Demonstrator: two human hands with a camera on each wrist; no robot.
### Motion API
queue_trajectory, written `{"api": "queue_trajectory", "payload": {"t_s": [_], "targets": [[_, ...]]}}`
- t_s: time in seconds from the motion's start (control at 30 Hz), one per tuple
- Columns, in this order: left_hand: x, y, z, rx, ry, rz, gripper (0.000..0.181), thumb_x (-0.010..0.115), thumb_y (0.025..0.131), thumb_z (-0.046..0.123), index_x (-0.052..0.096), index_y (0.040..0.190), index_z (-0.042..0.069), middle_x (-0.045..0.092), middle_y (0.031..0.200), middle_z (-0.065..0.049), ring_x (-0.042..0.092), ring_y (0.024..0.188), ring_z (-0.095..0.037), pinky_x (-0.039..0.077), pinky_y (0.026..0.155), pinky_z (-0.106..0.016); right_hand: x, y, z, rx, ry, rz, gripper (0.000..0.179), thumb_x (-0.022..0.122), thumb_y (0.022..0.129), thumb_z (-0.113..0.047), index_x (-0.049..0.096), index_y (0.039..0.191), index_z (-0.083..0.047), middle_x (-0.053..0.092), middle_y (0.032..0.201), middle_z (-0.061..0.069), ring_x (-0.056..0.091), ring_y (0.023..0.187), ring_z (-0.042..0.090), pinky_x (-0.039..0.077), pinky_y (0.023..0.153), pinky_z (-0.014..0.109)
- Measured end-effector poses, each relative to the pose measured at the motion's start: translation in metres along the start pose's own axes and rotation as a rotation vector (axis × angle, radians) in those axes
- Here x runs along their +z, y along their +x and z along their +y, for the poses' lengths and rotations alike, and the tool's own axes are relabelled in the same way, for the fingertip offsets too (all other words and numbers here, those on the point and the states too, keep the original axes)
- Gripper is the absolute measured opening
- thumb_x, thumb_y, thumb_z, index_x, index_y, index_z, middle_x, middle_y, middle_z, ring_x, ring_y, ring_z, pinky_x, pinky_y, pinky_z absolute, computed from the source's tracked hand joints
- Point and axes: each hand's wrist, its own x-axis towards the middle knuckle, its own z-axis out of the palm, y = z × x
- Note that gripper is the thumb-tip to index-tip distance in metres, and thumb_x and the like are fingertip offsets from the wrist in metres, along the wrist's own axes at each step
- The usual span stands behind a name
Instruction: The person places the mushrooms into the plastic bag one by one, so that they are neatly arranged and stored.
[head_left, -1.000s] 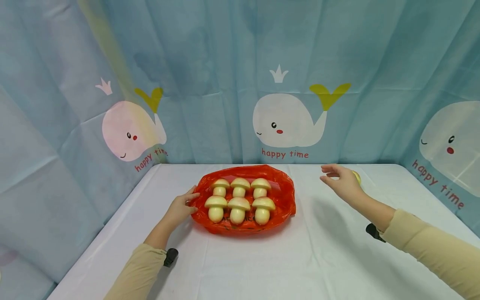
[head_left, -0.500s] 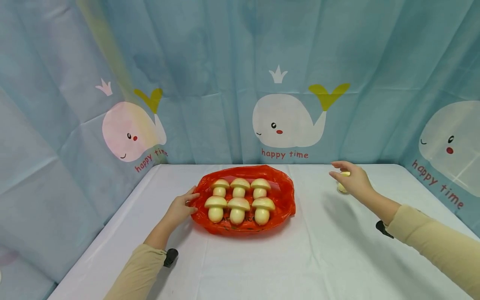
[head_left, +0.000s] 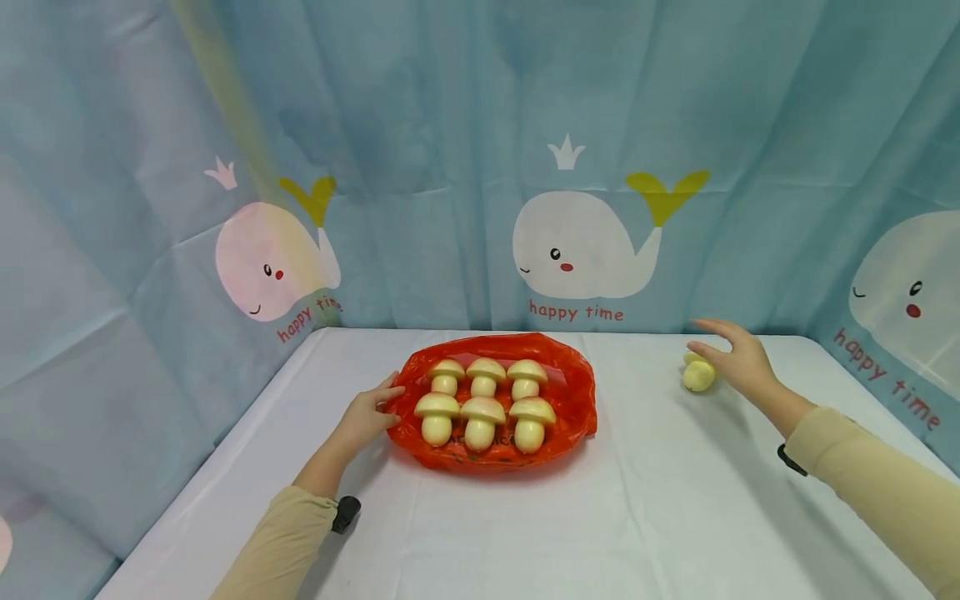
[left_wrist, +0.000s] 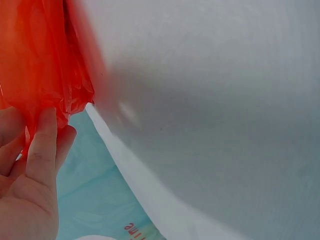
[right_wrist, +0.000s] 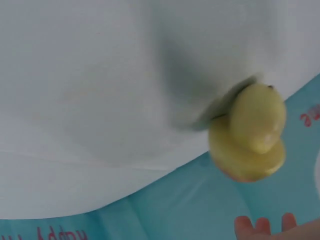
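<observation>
A red plastic bag [head_left: 570,421], spread wide in an oval, lies left of centre on the table. Two rows of pale yellow mushrooms [head_left: 483,421] stand in it, several in all. At its left rim my left hand [head_left: 362,419] pinches the plastic; in the left wrist view a fold of the red film [left_wrist: 35,75] runs between thumb and fingers. Over at the back right, a single pale yellow mushroom [head_left: 699,377] lies on its side, stem toward me. My right hand [head_left: 742,360] is just beside it, fingers spread and holding nothing. The right wrist view has this mushroom [right_wrist: 257,117] apart from the fingertips [right_wrist: 243,225].
The table carries a white cloth [head_left: 517,533]. Behind it and along both sides hangs a blue curtain [head_left: 420,167] printed with whales. A black wrist strap [head_left: 346,514] shows at my left sleeve, another [head_left: 791,460] at my right.
My right hand has moved right past the lone mushroom, which was mostly hidden behind it and now shows. The left hand stays at the bag's rim. The head view has shifted slightly.
</observation>
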Motion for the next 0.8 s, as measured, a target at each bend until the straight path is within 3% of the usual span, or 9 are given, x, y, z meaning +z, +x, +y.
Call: {"api": "queue_trajectory", "payload": {"t_s": [0.2, 0.53, 0.8], "targets": [[0.002, 0.003, -0.001, -0.008, 0.005, -0.001, 0.050, 0.052, 0.087, -0.014, 0.044, 0.136, -0.015, 0.023, 0.157, -0.020, 0.019, 0.143, -0.043, 0.043, 0.102, -0.048, -0.006, 0.000, 0.016, 0.034, -0.020, -0.022, 0.070, 0.055, 0.099, -0.036, 0.029, 0.147, 0.007, 0.021, 0.149, 0.037, 0.015, 0.136, 0.057, 0.018, 0.105, 0.071], [0.000, 0.003, -0.001, -0.011, -0.003, -0.001, 0.050, 0.052, 0.087, -0.013, 0.043, 0.137, -0.015, 0.022, 0.157, -0.019, 0.018, 0.143, -0.042, 0.041, 0.103, -0.049, -0.005, 0.007, 0.029, 0.126, -0.046, -0.171, 0.082, 0.052, 0.099, -0.039, 0.008, 0.152, 0.005, 0.005, 0.151, 0.040, 0.004, 0.136, 0.060, 0.014, 0.104, 0.073], [0.000, 0.004, -0.002, -0.003, 0.011, 0.002, 0.050, 0.053, 0.087, -0.012, 0.044, 0.136, -0.014, 0.024, 0.157, -0.019, 0.017, 0.143, -0.042, 0.042, 0.103, -0.048, -0.001, 0.010, 0.041, 0.183, -0.047, -0.211, 0.081, 0.047, 0.101, -0.040, 0.004, 0.150, 0.008, 0.003, 0.148, 0.043, 0.005, 0.134, 0.061, 0.014, 0.106, 0.072]]}}
